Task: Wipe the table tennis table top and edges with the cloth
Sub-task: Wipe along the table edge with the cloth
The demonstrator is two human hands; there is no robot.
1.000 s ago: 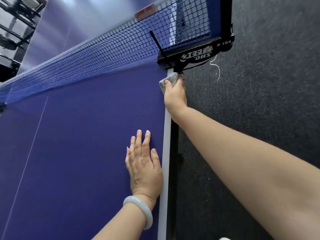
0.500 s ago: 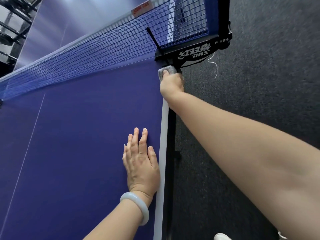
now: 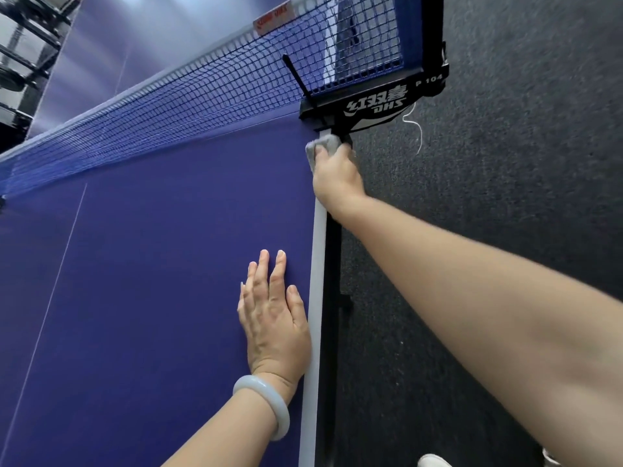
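- Head view: blue table with white edge line, net across the far end, dark carpet on the right.
- Your right hand grips the grey cloth on the table's edge, just below the black net clamp.
- Your left hand lies flat on the table, fingers straight; pale bangle on that wrist.

The right hand covers most of the cloth. At 5 o'clock the bottom edge cuts off a white shoe; the net label at 12 o'clock is unreadable.
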